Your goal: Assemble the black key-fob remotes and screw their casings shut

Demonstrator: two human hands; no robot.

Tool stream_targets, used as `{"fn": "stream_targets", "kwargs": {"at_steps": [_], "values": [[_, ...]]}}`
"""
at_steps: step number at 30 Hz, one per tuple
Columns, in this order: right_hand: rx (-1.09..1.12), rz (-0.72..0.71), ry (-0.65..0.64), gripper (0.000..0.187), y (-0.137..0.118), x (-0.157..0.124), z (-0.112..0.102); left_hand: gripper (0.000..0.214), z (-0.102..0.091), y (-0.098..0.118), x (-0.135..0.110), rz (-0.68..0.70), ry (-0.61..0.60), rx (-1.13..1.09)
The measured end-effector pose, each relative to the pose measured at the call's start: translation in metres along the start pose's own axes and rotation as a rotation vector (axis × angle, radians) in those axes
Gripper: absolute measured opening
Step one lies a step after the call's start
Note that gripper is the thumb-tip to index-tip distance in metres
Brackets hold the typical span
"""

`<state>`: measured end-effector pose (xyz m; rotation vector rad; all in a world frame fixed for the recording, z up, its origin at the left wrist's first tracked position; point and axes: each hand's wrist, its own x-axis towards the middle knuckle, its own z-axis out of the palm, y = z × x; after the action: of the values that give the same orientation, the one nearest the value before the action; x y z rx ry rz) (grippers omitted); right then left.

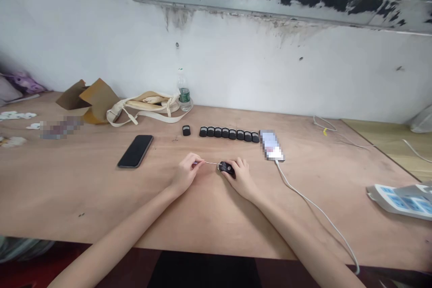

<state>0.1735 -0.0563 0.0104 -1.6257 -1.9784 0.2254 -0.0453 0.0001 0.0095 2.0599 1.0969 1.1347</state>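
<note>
From afar, my left hand [184, 173] pinches a thin metal tool [212, 163] left of the black key fob [225, 168] my right hand [243, 178] grips.

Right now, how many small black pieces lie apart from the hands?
9: a single black piece on the left, then a row of eight to its right, ending beside the cabled phone. None looks hidden.

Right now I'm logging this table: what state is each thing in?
Left hand: gripping thin tool
Right hand: holding black fob
Thin tool: tip at black fob
Black fob: held
Eight fobs: lined in a row
Lone fob: apart from row
Unplugged phone: screen dark
Cabled phone: screen lit, plugged in
Bottle: upright
Cream bag: open
Brown paper bag: open
Power strip: on or off unclear
</note>
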Motion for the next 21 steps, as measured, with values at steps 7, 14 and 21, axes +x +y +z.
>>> {"fn": "stream_targets", "kwargs": {"at_steps": [7,14,21], "values": [[-0.003,-0.009,0.02,0.025,0.0007,-0.0003,0.0016,0.019,-0.0012,0.0033,0.0001,0.02,0.003,0.022],[0.0,-0.014,0.019,0.024,0.0027,-0.0002,0.0032,0.02,-0.0019,0.0071,-0.0008,0.001,0.0,0.017],[-0.003,-0.013,0.014,0.024,0.0019,-0.0007,0.0026,0.02,-0.0002,0.0026,0.0002,-0.018,-0.011,0.047]]}}
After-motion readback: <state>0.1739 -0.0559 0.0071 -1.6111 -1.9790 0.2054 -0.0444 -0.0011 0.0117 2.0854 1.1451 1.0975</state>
